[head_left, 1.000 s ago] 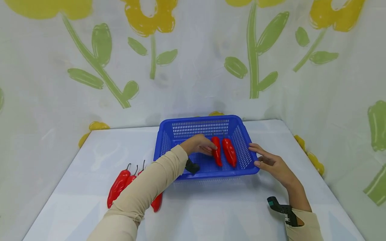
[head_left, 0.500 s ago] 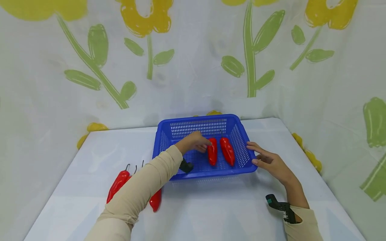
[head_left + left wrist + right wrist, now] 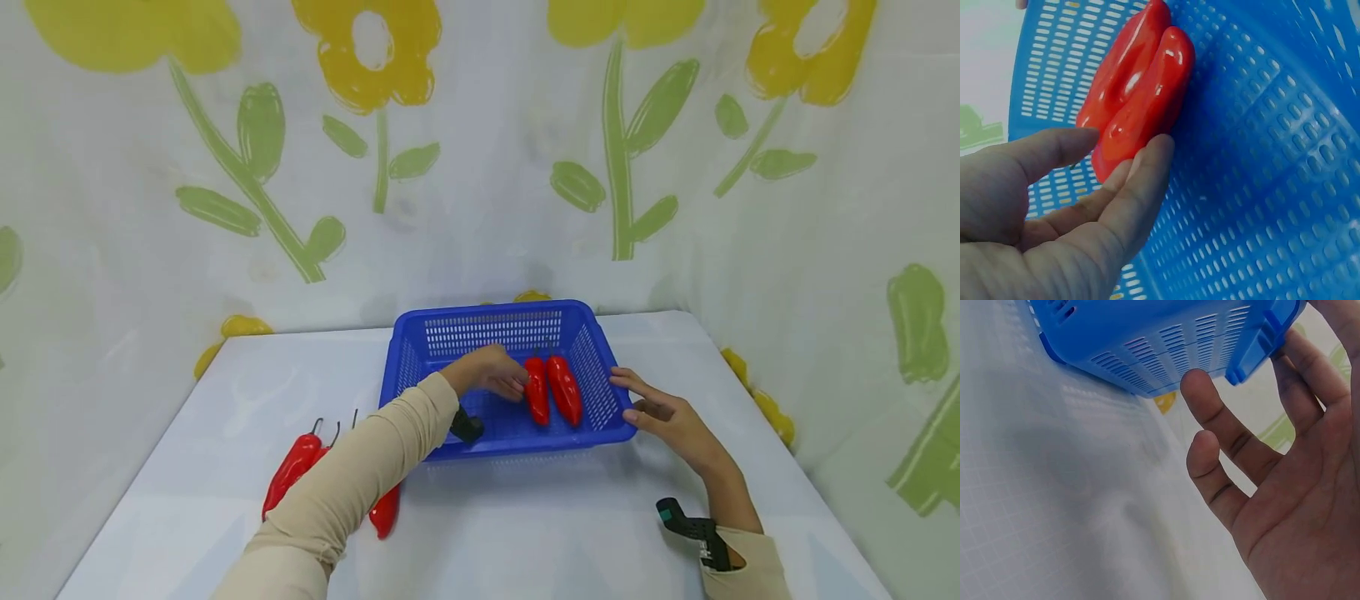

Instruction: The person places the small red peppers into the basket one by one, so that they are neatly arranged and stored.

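Two glossy red, long tapering peppers are lying side by side in the right half of a blue perforated plastic basket (image 3: 517,446): the left pepper (image 3: 537,396) and the right pepper (image 3: 565,392), with their stems pointing toward the far wall and their tips toward the near rim. The left hand (image 3: 491,371) is reaching in with thumb and fingers extended at the left pepper's stem end; whether it is pressing on it, I cannot tell. The right hand (image 3: 678,421) is resting fingertips on the basket's right rim by the near corner, its other fingers spreading loosely outside. On the right wrist, a black strapped device (image 3: 693,533) is showing pale marks too small to read.

Open room is running along the basket floor left of the peppers, beneath the left wrist. The far rim is standing near the back edge of the white table (image 3: 525,533), with wider tabletop stretching in front. More red peppers (image 3: 288,475) are lying left of the basket, partly hidden by the beige left sleeve (image 3: 360,475). Behind, a white cloth backdrop (image 3: 480,225) is showing yellow flowers.
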A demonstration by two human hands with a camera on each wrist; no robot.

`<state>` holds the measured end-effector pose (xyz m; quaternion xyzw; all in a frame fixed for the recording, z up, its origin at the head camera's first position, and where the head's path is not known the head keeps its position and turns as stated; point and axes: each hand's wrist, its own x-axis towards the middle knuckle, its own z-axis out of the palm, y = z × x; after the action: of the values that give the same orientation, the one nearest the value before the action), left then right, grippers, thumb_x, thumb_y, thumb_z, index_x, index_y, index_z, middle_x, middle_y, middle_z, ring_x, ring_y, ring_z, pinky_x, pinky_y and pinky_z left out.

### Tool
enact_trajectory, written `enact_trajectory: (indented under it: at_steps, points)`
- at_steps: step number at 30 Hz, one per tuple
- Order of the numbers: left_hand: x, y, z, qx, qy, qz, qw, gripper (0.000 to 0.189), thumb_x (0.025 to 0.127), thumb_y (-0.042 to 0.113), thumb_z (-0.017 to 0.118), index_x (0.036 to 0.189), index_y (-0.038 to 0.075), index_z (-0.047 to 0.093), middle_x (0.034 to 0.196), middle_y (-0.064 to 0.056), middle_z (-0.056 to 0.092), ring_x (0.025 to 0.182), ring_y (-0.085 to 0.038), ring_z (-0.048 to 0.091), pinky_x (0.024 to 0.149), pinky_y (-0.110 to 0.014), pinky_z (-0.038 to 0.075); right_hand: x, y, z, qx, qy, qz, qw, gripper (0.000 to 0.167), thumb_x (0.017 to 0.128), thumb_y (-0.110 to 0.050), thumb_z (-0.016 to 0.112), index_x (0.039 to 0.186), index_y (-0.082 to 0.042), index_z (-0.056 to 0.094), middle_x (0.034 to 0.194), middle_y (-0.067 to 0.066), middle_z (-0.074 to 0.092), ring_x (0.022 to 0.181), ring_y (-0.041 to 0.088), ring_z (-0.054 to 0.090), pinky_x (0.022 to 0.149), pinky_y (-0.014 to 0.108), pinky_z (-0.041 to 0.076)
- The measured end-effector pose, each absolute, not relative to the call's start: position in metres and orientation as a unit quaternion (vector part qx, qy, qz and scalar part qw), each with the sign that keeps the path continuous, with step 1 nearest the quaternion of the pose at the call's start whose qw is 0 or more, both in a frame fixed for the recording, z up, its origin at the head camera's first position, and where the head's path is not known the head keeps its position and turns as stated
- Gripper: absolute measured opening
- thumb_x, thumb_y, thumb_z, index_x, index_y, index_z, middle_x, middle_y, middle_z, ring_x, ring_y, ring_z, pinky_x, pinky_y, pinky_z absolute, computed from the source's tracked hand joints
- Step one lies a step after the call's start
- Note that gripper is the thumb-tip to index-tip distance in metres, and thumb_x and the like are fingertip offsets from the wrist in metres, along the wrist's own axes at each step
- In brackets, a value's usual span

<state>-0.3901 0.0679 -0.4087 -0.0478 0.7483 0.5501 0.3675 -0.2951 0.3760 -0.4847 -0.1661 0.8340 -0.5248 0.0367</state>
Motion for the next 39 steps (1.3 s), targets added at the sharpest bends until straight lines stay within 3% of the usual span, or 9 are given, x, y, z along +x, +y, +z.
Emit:
enact_trajectory:
  at_steps: [4,9,11,15,19,22,32,39]
  points:
    - [-0.389,0.062,-0.403,-0.029,0.769,0.534,0.351,0.027,0.091,-0.005,0.063,0.115,-0.016,0.055,0.118,-0.034,0.062,0.111,-0.043,0.064,0.094,-0.046,0.054,-0.295,0.372,-0.486,-0.176,0.829,-0.529,0.037,0.049,0.101,-0.021,0.060,0.149,-0.023,0.050,0.162,-0.003,0.031,0.144,0.030,0.033,0.098,0.037,0.047]
    - [-0.391,0.050,-0.389,0.017,0.772,0.546,0.326,0.037,0.095,0.000,0.063,0.126,-0.017,0.053,0.119,-0.033,0.063,0.110,-0.042,0.065,0.098,-0.049,0.051,-0.294,0.375,-0.484,-0.179,0.833,-0.522,0.026,0.048,0.102,-0.020,0.059,0.149,-0.022,0.050,0.161,-0.002,0.032,0.141,0.003,0.032,0.096,0.021,0.045]
    - [-0.388,0.041,-0.382,0.032,0.768,0.557,0.316,0.038,0.096,0.001,0.063,0.128,-0.017,0.055,0.116,-0.031,0.065,0.106,-0.040,0.067,0.096,-0.048,0.052,-0.294,0.376,-0.481,-0.179,0.836,-0.517,0.025,0.049,0.102,-0.020,0.059,0.149,-0.022,0.049,0.161,-0.002,0.032,0.140,-0.001,0.031,0.095,0.019,0.044]
    - [-0.380,0.024,-0.368,0.056,0.762,0.577,0.289,0.031,0.098,0.003,0.062,0.123,-0.014,0.060,0.107,-0.024,0.070,0.097,-0.033,0.071,0.088,-0.041,0.057,-0.294,0.377,-0.478,-0.176,0.843,-0.508,0.024,0.049,0.102,-0.022,0.059,0.150,-0.022,0.049,0.161,-0.002,0.032,0.146,0.016,0.030,0.096,0.019,0.043]
    - [-0.367,0.006,-0.360,0.074,0.768,0.582,0.257,0.029,0.098,0.009,0.064,0.120,-0.009,0.063,0.107,-0.019,0.070,0.095,-0.028,0.072,0.083,-0.035,0.059,-0.293,0.375,-0.479,-0.166,0.840,-0.516,0.029,0.049,0.102,-0.023,0.059,0.150,-0.022,0.048,0.162,0.000,0.030,0.144,0.041,0.032,0.103,0.046,0.046]
    - [-0.357,-0.008,-0.356,0.078,0.770,0.589,0.231,0.027,0.099,0.013,0.063,0.119,-0.005,0.064,0.108,-0.018,0.070,0.096,-0.026,0.072,0.084,-0.034,0.059,-0.292,0.373,-0.481,-0.164,0.832,-0.529,0.037,0.050,0.102,-0.022,0.058,0.150,-0.019,0.048,0.163,0.004,0.028,0.141,0.049,0.032,0.100,0.069,0.039]
    - [-0.326,-0.059,-0.363,0.100,0.763,0.621,0.145,0.029,0.101,0.018,0.061,0.121,-0.003,0.062,0.113,-0.017,0.068,0.101,-0.026,0.070,0.092,-0.037,0.055,-0.292,0.371,-0.482,-0.156,0.832,-0.530,0.043,0.050,0.103,-0.024,0.057,0.151,-0.020,0.047,0.163,0.003,0.027,0.141,0.053,0.029,0.101,0.072,0.034]
    - [-0.302,-0.092,-0.375,0.071,0.736,0.668,0.089,0.036,0.101,0.021,0.061,0.126,-0.005,0.059,0.120,-0.021,0.064,0.113,-0.036,0.064,0.097,-0.040,0.052,-0.290,0.371,-0.484,-0.142,0.842,-0.519,0.041,0.050,0.102,-0.028,0.058,0.151,-0.023,0.047,0.164,0.004,0.026,0.139,0.056,0.029,0.100,0.073,0.035]
